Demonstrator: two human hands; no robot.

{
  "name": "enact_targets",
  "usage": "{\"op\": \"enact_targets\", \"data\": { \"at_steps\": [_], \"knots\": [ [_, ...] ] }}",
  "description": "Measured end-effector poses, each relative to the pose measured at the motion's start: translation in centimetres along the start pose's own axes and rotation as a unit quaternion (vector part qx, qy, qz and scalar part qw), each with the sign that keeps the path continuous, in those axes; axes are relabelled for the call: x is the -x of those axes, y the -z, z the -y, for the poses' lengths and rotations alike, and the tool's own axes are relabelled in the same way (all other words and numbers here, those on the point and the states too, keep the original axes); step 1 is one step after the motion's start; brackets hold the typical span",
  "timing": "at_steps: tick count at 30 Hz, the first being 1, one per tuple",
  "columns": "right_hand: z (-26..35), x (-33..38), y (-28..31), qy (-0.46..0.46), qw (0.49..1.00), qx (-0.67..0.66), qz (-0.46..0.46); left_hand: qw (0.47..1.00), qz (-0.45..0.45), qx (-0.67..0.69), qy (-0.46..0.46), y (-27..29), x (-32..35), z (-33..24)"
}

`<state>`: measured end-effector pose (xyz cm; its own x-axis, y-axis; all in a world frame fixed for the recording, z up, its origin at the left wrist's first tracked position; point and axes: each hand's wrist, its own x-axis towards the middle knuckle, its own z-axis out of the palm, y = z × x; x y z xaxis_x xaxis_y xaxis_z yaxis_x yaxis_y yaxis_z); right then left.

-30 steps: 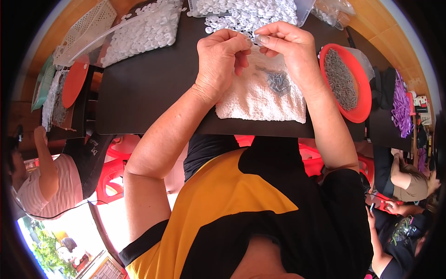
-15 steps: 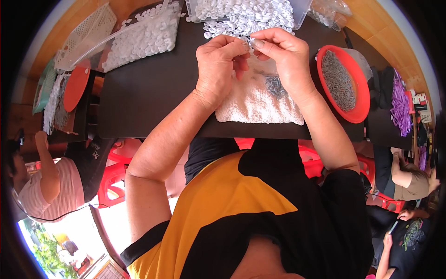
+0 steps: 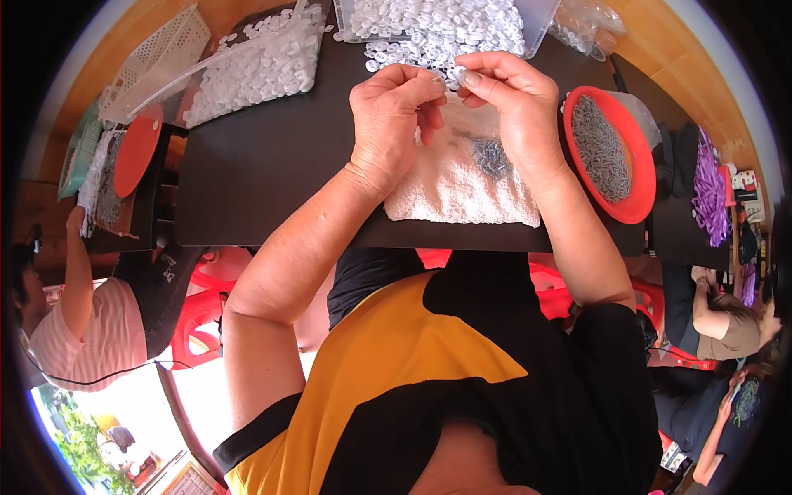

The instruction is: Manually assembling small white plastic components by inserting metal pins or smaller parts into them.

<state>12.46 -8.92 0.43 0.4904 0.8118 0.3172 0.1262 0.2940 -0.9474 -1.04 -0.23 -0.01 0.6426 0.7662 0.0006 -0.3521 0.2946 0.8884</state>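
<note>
1. White plastic piece (image 3: 450, 76), small and pale, is pinched between the fingertips of both hands, held just above the far edge of the white towel (image 3: 462, 186) and right at the near fringe of the heap of white pieces (image 3: 437, 29)
2. Left hand (image 3: 392, 115) is seen curled, thumb and forefinger pressed together on the piece from the person's left; the remaining fingers are folded in below
3. Right hand (image 3: 507, 103) is closed in a pinch from the opposite side, its fingertips meeting those of the left so that the two hands touch at the piece
4. Neither hand is nearer: the piece sits midway between them; its long axis cannot be told, as it is too small and mostly covered by fingertips
5. Small grey metal parts (image 3: 491, 155) lie in a loose pile on the towel, directly below the right hand and close to it; more of them fill the red bowl (image 3: 639, 202) at the right edge of the dark worktop (image 3: 272, 186)
6. Second heap of white pieces (image 3: 256, 66) in clear plastic is spread on the far left of the worktop, well apart from both hands, beside a cream lattice basket (image 3: 157, 54)
7. Other people are seated at both sides, away from the work
</note>
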Motion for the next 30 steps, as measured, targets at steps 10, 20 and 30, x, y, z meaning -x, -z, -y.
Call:
{"op": "enact_targets", "data": {
  "at_steps": [10,20,30],
  "knots": [
    [0.33,0.38,-0.25,0.008,1.0,0.015,-0.001,1.0,0.008,0.008,-0.004,0.04,-0.06,0.15],
    [0.41,0.03,0.15,-0.057,0.996,-0.068,0.023,1.0,0.012,0.01,0.005,0.0,0.18,-0.14],
    [0.87,0.31,-0.28,-0.02,1.0,-0.015,0.005,1.0,-0.005,0.027,-0.013,-0.08,0.07,-0.1]
  ]
}}
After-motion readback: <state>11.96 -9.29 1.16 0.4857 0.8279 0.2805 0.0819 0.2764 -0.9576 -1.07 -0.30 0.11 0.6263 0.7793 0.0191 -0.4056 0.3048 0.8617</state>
